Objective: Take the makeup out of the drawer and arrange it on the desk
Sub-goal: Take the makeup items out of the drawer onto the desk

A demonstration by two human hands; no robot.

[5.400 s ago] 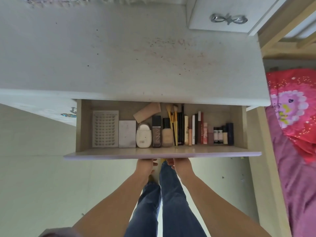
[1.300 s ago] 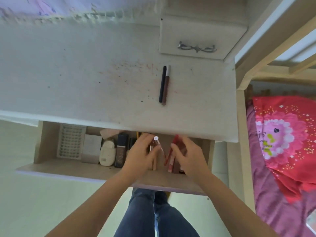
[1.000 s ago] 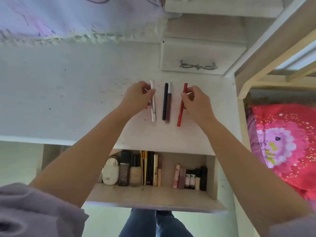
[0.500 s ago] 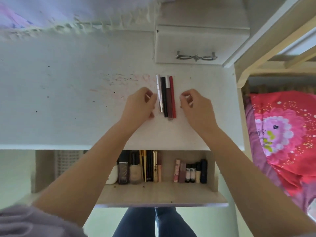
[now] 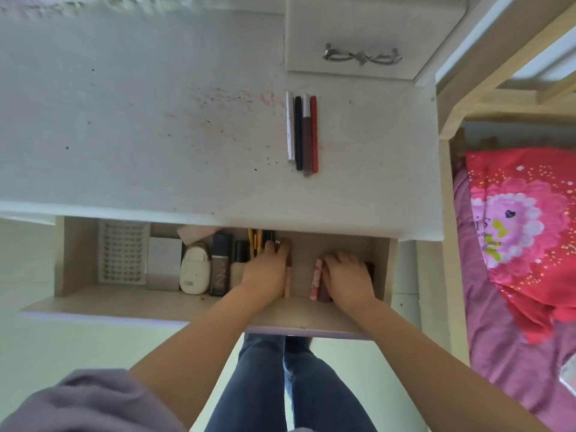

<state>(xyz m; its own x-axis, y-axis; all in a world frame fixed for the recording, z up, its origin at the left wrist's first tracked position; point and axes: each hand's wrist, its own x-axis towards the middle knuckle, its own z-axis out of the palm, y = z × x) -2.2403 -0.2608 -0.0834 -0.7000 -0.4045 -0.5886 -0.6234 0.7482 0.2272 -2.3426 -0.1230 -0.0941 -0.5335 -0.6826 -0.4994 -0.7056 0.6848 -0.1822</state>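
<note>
Four slim makeup sticks lie side by side on the white desk [image 5: 156, 120]: a silver-white one [image 5: 290, 129], a black one [image 5: 298, 132], a brown lip gloss [image 5: 307, 138] and a red one [image 5: 314, 132]. Below, the drawer [image 5: 71, 260] stands open. My left hand [image 5: 268, 271] is inside it, fingers curled over the slim tubes and brushes [image 5: 255, 244], with a gold cap showing at the fingertips. My right hand [image 5: 347, 275] curls over the small bottles at the drawer's right end and hides most of them. A pink tube [image 5: 316, 277] lies just left of it.
The drawer's left part holds a white grid tray [image 5: 122, 251], a white square case [image 5: 164, 260], a white oval compact [image 5: 194, 269] and a dark foundation bottle [image 5: 220, 266]. A small closed drawer unit [image 5: 361, 54] stands at the desk's back right. A bed with red bedding [image 5: 523, 229] is at the right.
Both hands have left the four sticks on the desk and dropped back into the open drawer, the left onto the slim tubes, the right onto the small bottles.
</note>
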